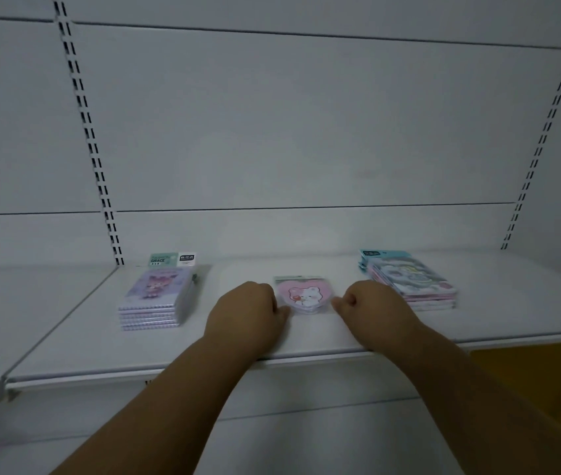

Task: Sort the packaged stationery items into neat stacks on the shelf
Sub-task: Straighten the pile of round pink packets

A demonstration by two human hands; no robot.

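A pink heart-shaped packaged item with a white bear lies flat mid-shelf on the white shelf. My left hand sits at its left edge with fingers curled, the thumb touching the packet's lower left corner. At its right edge my right hand has curled fingers pinching the clear wrapper's lower right corner. A stack of purple packaged notebooks stands to the left. A stack of pastel cartoon packets stands to the right.
The shelf's front edge runs under my forearms. A white back panel with slotted uprights rises behind. A lower white surface lies below. Something yellow shows under the shelf at right.
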